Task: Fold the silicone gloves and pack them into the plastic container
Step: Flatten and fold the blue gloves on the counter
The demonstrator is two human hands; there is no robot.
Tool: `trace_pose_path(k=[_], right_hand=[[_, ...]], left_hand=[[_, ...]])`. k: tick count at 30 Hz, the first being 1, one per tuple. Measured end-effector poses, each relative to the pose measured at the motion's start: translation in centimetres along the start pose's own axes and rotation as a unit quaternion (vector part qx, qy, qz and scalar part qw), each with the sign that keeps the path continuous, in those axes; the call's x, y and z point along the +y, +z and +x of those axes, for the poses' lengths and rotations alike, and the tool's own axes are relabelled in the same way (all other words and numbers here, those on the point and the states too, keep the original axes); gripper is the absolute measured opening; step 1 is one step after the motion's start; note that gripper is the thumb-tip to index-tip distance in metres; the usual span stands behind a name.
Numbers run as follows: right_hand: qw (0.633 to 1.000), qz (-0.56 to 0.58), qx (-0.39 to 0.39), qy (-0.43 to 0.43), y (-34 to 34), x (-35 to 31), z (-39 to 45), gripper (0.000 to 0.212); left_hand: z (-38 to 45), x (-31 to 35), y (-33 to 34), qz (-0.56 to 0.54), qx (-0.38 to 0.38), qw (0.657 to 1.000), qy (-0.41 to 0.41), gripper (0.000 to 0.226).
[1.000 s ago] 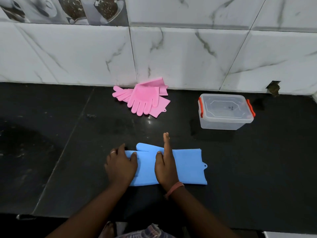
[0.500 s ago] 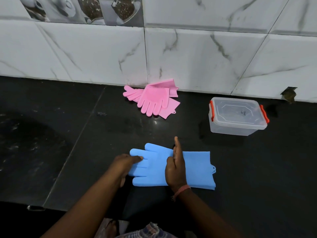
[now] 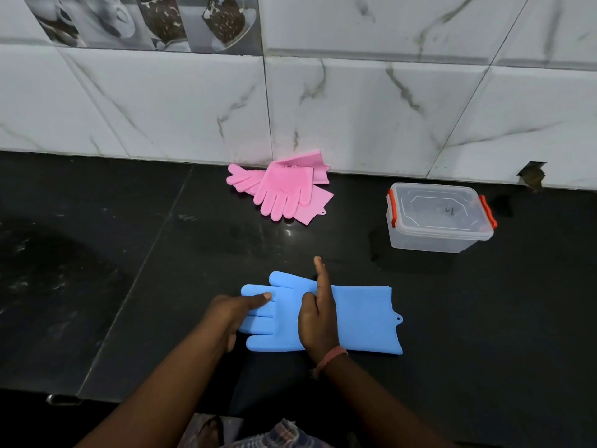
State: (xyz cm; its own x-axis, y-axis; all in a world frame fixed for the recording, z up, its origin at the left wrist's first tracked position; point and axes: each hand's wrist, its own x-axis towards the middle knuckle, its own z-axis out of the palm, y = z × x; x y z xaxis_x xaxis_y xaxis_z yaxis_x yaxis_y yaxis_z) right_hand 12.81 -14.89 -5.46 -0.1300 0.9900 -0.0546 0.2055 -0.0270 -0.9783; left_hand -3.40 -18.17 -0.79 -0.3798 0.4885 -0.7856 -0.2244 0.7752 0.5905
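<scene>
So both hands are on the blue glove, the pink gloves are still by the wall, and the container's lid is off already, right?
Not quite: the head view shows the plastic container with its lid on, orange clips at both ends. The rest holds: left hand and right hand on the blue glove, pink gloves by the wall.

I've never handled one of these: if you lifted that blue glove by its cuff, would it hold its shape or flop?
Probably flop: the blue glove lies thin and flat on the counter, and the pink gloves rest bent over each other. Its matte surface looks grippy rather than slippery. It seems light and unlikely to break.
</scene>
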Motion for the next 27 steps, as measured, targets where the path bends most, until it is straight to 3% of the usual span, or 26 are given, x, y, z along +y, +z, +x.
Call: trace_pose_path(k=[13,20,27], right_hand=[[0.998,0.048,0.031,-0.02,-0.4,1.7,0.3,0.064],[0.993,0.106,0.046,-0.034,-0.4,1.5,0.6,0.051],[0.946,0.307,0.04,0.097,-4.5,0.3,1.6,0.035]], left_hand=[[-2.3,0.5,2.5,-0.099,-0.002,0.981,0.167,0.026],[-6.2,2.5,6.9,0.034,0.051,0.96,0.274,0.032],[-7.5,4.0,10.7,0.099,0.07,0.942,0.312,0.034]])
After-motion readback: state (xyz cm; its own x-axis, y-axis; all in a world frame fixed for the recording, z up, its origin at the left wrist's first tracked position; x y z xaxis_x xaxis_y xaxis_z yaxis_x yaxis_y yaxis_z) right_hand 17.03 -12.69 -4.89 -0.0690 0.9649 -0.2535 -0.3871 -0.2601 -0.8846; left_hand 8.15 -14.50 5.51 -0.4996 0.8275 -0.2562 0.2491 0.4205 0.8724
